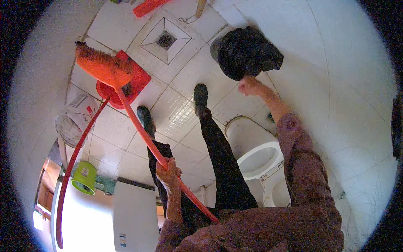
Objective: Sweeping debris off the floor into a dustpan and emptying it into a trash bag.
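Observation:
My left hand (pixel 169 173) grips the orange handle of a broom (pixel 104 68). The broom's head is raised, its bristles turned up, in front of a red dustpan (pixel 138 74) on the tiled floor. The dustpan's long red handle (pixel 77 151) leans down to the left. My right hand (pixel 250 85) is at the lower edge of a bin lined with a black plastic bag (pixel 248 52); its fingers are curled, and whether they pinch the bag is not clear. The bin's grey side shows at its left.
A white toilet (pixel 252 138) stands right of my legs. A square floor drain (pixel 166 40) lies ahead. At the left are a white bucket (pixel 74 123) and a lime-green bin (pixel 84 176). A red object (pixel 151 7) and a wooden stick (pixel 200 8) lie at the top.

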The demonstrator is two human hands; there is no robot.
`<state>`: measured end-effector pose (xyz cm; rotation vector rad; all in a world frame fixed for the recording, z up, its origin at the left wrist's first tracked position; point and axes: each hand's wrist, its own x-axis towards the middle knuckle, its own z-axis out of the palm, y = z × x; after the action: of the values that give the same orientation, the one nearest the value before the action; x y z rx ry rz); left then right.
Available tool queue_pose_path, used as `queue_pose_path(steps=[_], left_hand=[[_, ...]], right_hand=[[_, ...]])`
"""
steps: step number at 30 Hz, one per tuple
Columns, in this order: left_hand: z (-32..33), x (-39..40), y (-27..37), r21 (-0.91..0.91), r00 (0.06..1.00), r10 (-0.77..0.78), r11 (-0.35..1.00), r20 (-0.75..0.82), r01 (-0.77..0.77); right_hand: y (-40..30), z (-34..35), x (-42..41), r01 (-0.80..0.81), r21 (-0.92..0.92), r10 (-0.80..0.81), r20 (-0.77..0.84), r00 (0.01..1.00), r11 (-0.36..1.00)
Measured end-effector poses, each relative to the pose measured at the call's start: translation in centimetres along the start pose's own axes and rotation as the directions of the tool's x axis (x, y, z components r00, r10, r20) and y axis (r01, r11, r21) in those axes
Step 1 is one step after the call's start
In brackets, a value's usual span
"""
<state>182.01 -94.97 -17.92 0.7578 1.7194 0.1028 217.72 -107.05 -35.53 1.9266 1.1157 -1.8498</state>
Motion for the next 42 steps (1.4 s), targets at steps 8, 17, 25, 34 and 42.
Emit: queue_pose_path(steps=[8, 17, 25, 34, 42], left_hand=[[-0.3, 0.0, 0.8, -0.061, 0.999, -0.033, 0.998, 0.026, 0.034], [0.0, -0.7, 0.6, -0.046, 0.999, -0.015, 0.999, -0.042, 0.013], [-0.2, -0.7, 0.6, -0.035, 0.999, -0.032, 0.999, 0.001, 0.032], [-0.5, -0.9, 0.9, 0.025, 1.0, -0.02, 0.999, -0.004, 0.02], [1.1, -1.4, 0.8, 0.049, 0.999, -0.045, 0.998, 0.028, 0.044]], right_hand=[[1.1, -5.7, -1.1, -0.273, -0.335, -0.264, -0.928, 0.264, 0.902], [0.2, -3.7, -1.1, -0.482, -0.557, -0.129, -0.734, 0.667, 0.676], [-6.5, 5.7, -3.7, -0.079, -0.15, -0.04, -0.659, 0.751, 0.986], [-13.7, 6.8, 2.1, 0.37, 0.457, 0.115, -0.74, 0.663, 0.809], [-15.9, 1.8, 8.9, 0.298, 0.097, -0.121, -0.763, 0.635, 0.95]])
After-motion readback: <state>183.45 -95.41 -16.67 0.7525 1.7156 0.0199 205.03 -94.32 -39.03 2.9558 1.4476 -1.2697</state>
